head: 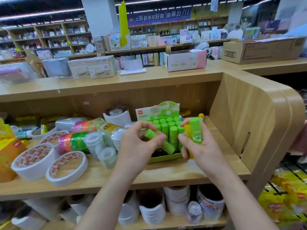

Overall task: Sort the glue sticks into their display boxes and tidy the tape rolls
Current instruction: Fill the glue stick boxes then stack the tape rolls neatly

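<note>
Above the display box [166,158], our left grip [139,145] pinches a tilted green glue stick [168,147]. Our right grip [199,150] clasps an upright green stick [196,130] and a yellow stick [187,130].

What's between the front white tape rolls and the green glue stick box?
In the head view, small clear tape rolls lie on the shelf between the white tape rolls and the green box.

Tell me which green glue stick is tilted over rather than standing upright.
The green plastic glue stick in the left hand: it slants sideways, while those in the green cardboard display box stand upright.
</note>
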The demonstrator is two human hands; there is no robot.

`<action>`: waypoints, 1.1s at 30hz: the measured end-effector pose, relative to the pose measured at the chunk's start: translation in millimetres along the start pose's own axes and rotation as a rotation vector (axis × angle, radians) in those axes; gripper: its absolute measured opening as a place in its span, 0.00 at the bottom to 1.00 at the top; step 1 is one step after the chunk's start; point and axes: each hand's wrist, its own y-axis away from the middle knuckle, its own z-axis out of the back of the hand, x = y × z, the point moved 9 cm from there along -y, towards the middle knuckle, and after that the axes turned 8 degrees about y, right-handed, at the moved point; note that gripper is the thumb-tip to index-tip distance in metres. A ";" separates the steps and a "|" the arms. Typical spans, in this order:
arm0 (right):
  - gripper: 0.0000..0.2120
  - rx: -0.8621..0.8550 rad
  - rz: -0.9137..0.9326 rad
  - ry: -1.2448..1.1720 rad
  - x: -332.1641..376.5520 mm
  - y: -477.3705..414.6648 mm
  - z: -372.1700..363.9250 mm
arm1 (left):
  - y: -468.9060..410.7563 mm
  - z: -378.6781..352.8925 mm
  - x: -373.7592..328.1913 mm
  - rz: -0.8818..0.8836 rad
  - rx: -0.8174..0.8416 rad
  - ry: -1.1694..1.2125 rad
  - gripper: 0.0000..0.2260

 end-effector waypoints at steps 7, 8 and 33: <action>0.08 0.032 -0.127 -0.290 -1.5 15.8 -11.7 | 12.5 -10.8 14.1 0.169 0.116 0.546 0.07; 0.09 0.021 -0.137 -0.292 -2.9 16.5 -10.7 | 13.4 -11.5 15.9 0.175 0.118 0.564 0.07; 0.14 -0.089 -0.316 -0.258 -36.3 10.5 24.0 | -13.0 -18.3 3.0 -0.295 -0.022 -0.346 0.13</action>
